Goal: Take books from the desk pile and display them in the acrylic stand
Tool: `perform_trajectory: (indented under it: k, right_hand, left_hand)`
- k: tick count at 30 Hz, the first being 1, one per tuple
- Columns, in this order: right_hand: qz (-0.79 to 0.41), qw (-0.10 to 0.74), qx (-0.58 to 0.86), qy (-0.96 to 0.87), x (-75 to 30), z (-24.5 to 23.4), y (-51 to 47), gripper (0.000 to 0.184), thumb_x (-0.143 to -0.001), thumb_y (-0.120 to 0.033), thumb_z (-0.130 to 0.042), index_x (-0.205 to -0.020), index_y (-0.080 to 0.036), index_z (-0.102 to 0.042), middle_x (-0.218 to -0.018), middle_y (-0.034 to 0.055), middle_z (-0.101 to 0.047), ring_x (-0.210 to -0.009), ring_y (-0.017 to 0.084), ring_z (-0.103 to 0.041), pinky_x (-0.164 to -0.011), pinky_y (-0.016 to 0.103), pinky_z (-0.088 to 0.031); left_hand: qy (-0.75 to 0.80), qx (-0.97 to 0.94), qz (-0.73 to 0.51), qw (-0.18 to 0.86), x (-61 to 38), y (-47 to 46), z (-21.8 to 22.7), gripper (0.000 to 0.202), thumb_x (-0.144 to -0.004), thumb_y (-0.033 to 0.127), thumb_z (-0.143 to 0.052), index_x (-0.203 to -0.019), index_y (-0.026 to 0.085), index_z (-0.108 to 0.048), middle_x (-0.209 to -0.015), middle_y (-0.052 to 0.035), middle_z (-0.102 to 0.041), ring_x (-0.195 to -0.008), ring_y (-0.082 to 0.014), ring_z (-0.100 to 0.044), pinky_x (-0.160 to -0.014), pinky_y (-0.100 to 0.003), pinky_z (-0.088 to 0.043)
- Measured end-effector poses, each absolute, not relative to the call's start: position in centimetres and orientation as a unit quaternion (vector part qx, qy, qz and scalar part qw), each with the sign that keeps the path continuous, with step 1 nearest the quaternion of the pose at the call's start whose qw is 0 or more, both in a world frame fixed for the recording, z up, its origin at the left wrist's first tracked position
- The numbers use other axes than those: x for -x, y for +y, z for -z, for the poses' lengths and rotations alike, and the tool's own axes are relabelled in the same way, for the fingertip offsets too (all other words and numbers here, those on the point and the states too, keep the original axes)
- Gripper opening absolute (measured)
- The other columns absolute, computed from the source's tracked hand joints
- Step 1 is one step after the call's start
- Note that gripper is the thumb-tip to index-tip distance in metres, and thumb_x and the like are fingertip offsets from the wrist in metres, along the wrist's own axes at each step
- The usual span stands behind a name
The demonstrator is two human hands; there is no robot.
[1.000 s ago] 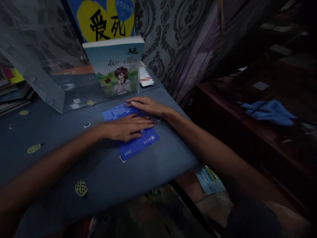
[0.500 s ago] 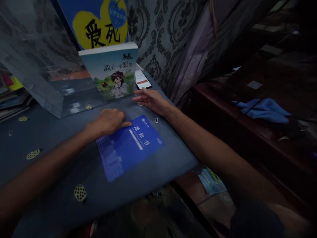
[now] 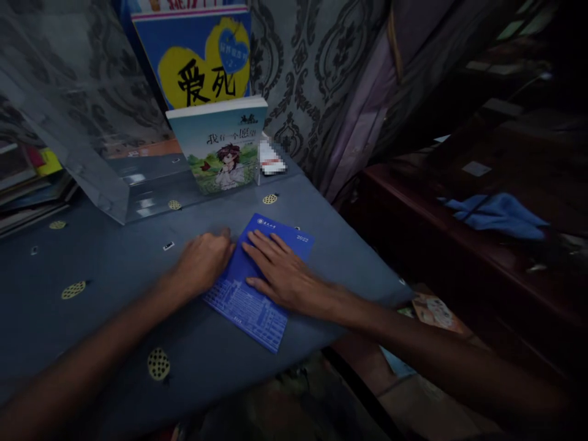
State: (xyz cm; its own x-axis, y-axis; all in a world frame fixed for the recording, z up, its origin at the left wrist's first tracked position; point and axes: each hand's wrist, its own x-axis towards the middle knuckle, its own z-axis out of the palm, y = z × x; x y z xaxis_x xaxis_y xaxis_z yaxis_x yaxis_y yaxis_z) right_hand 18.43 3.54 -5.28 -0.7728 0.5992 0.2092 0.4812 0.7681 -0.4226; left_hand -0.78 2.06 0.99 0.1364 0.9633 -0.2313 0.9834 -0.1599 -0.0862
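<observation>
A blue booklet (image 3: 248, 306) marked 2022 lies flat on the grey-blue tablecloth (image 3: 138, 269). My right hand (image 3: 280, 272) rests palm down on its middle, fingers stretched out flat. My left hand (image 3: 202, 263) sits at the booklet's left edge with its fingers curled against that edge. Behind them an illustrated book (image 3: 220, 144) stands upright, with a phone (image 3: 271, 160) lying to its right.
A clear plastic stand (image 3: 110, 165) leans at the back left, beside stacked books (image 3: 27, 184). A blue and yellow poster (image 3: 202, 61) hangs on the patterned curtain. A dark wooden bench with a blue cloth (image 3: 496, 214) stands to the right. Papers (image 3: 432, 309) lie below the table's edge.
The blue booklet has been turned round and now lies nearer me. My right hand came back from beside the phone onto the booklet; my left hand moved to its left edge.
</observation>
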Motion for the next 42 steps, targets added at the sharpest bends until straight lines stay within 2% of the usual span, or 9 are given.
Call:
perform_trajectory:
  k: [9,14,19,22,25,28,32,35,42]
  right_hand:
    - [-0.065,0.135,0.429,-0.891,-24.5,6.2,2.2,0.062,-0.104,-0.051,-0.038,-0.149,-0.010,-0.046,-0.159,0.0218,-0.040,-0.149,0.034,-0.036,-0.121,0.059,-0.032]
    - [-0.018,0.161,0.410,-0.897,-24.7,7.1,2.2,0.057,-0.105,-0.046,-0.035,-0.149,-0.013,-0.047,-0.157,0.0196,-0.044,-0.146,0.032,-0.041,-0.119,0.055,-0.038]
    - [-0.020,0.188,0.387,-0.902,-25.5,7.8,2.6,0.057,-0.104,-0.044,-0.040,-0.157,-0.023,-0.036,-0.159,0.0158,-0.042,-0.146,0.031,-0.042,-0.116,0.055,-0.041]
    - [-0.057,0.231,0.416,-0.878,-26.1,8.1,3.3,0.070,-0.101,-0.048,-0.047,-0.162,-0.026,-0.021,-0.163,0.0154,-0.034,-0.147,0.033,-0.040,-0.113,0.056,-0.045]
    - [-0.137,0.313,0.479,-0.808,-26.1,7.7,4.7,0.086,-0.092,-0.056,-0.057,-0.161,-0.022,-0.020,-0.157,0.0189,-0.044,-0.138,0.036,-0.051,-0.107,0.056,-0.049]
    - [-0.293,0.382,0.507,-0.715,-25.3,6.2,6.1,0.080,-0.088,-0.060,-0.061,-0.152,-0.017,-0.038,-0.122,0.0173,-0.069,-0.093,0.029,-0.073,-0.082,0.046,-0.061]
    - [-0.470,0.344,0.464,-0.667,-23.3,3.3,7.3,0.047,-0.088,-0.061,-0.058,-0.101,-0.017,-0.068,-0.060,-0.0012,-0.060,-0.042,0.014,-0.053,-0.044,0.027,-0.045]
    - [-0.448,0.373,0.430,-0.689,-21.5,1.1,8.9,0.039,-0.087,-0.058,-0.060,-0.076,-0.020,-0.061,-0.055,-0.0035,-0.053,-0.042,0.011,-0.048,-0.044,0.025,-0.042]
    - [-0.294,0.525,0.305,-0.739,-16.6,-2.3,16.3,0.027,-0.093,-0.047,-0.056,-0.090,-0.021,-0.062,-0.082,0.0035,-0.069,-0.074,0.018,-0.065,-0.069,0.031,-0.053]
  left_hand:
    - [0.637,-0.767,0.026,0.075,0.5,1.5,-0.6,0.023,-0.101,0.029,-0.044,-0.108,0.015,-0.061,-0.108,-0.0143,-0.069,-0.094,-0.0272,-0.069,-0.079,-0.037,-0.052]
    - [0.646,-0.699,-0.107,0.288,2.0,3.5,0.3,0.034,-0.090,0.038,-0.058,-0.116,0.016,-0.061,-0.085,-0.0033,-0.067,-0.078,-0.0217,-0.065,-0.066,-0.030,-0.046]
    - [0.575,-0.596,-0.166,0.535,2.9,4.5,0.4,0.021,-0.075,0.035,-0.065,-0.084,0.018,-0.056,-0.062,0.0056,-0.051,-0.055,-0.0121,-0.050,-0.050,-0.023,-0.036]
    - [0.535,-0.584,-0.183,0.582,2.9,4.4,-0.2,0.022,-0.075,0.037,-0.063,-0.081,0.020,-0.051,-0.061,0.0066,-0.049,-0.051,-0.0098,-0.047,-0.043,-0.019,-0.032]
    - [0.507,-0.620,-0.240,0.549,3.1,4.4,-1.0,0.022,-0.078,0.039,-0.059,-0.083,0.021,-0.049,-0.063,0.0057,-0.051,-0.051,-0.0109,-0.050,-0.040,-0.019,-0.037]
    - [0.493,-0.658,-0.297,0.486,3.6,4.6,-1.7,0.020,-0.083,0.040,-0.054,-0.085,0.021,-0.049,-0.068,0.0032,-0.056,-0.057,-0.0130,-0.058,-0.042,-0.020,-0.042]
    - [0.516,-0.710,-0.347,0.331,4.4,4.5,-2.6,0.014,-0.091,0.033,-0.047,-0.087,0.021,-0.051,-0.071,0.0018,-0.060,-0.062,-0.0131,-0.063,-0.049,-0.021,-0.045]
    - [0.541,-0.732,-0.367,0.193,4.9,4.4,-3.8,0.012,-0.094,0.029,-0.045,-0.086,0.022,-0.051,-0.070,0.0021,-0.063,-0.066,-0.0139,-0.065,-0.057,-0.023,-0.046]
    - [0.571,-0.693,-0.426,-0.109,6.2,6.3,-7.4,0.013,-0.096,0.028,-0.045,-0.095,0.021,-0.055,-0.081,-0.0014,-0.067,-0.069,-0.0178,-0.065,-0.065,-0.028,-0.047]
